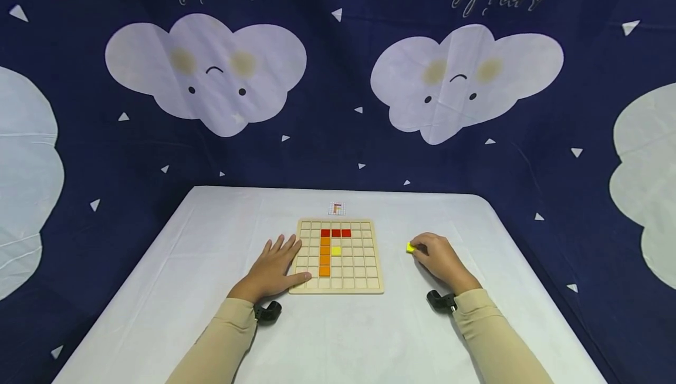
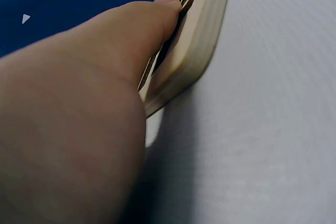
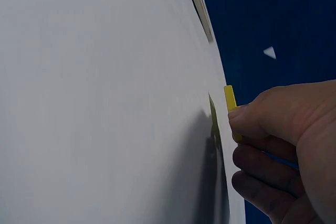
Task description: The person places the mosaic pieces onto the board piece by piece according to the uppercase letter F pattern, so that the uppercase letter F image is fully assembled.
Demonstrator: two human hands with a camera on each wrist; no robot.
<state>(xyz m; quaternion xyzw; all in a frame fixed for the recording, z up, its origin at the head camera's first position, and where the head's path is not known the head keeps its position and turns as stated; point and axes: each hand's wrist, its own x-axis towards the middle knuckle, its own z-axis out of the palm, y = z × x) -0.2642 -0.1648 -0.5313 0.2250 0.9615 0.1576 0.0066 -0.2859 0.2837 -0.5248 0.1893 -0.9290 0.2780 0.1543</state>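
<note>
A wooden grid board (image 1: 355, 283) lies flat in the middle of the table. Three red tiles (image 1: 335, 233) form a row near its top, with a column of several orange tiles (image 1: 324, 255) running down below the leftmost one. One yellow tile (image 1: 335, 251) sits right of that column. My left hand (image 1: 271, 272) rests at the board's left edge, fingers spread and thumb over the lower-left corner. To the right of the board, my right hand (image 1: 438, 258) pinches another yellow tile (image 3: 230, 98) between thumb and fingers, just above the table in the right wrist view.
A small card (image 1: 337, 208) printed with a coloured grid pattern lies just beyond the board. The white table (image 1: 401, 337) ends at a dark blue cloth (image 1: 338, 78) with clouds. A black wrist camera (image 1: 268, 312) is strapped at the left sleeve, another (image 1: 440, 301) at the right.
</note>
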